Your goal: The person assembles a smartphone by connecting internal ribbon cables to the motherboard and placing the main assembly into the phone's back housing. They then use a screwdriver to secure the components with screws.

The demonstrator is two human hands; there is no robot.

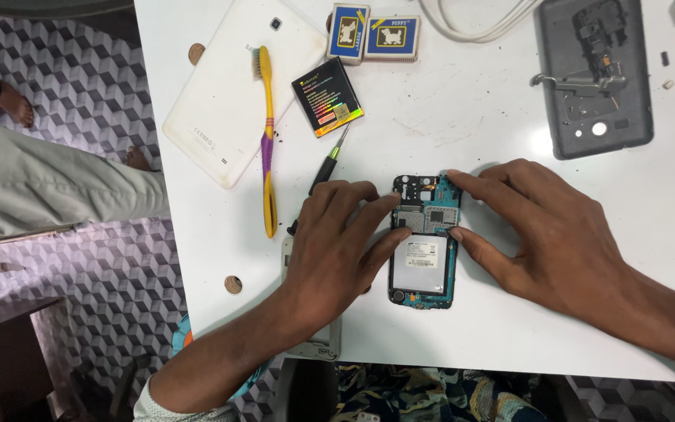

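An opened phone (423,258) lies face down on the white table (509,328), its circuit board and metal shields bare. My left hand (337,250) rests on its left edge, fingertips pressing the upper part of the board. My right hand (541,227) grips the right edge, forefinger at the top corner and thumb at the side. A black-handled screwdriver (328,166) lies just above my left hand, partly hidden under it.
A white tablet back cover (228,101) with a yellow-and-purple toothbrush (266,141) on it lies far left. A black battery (326,97), two small blue boxes (373,33), white cable (470,23) and a grey phone back cover (595,78) lie along the far side. Another person's leg (48,187) is at left.
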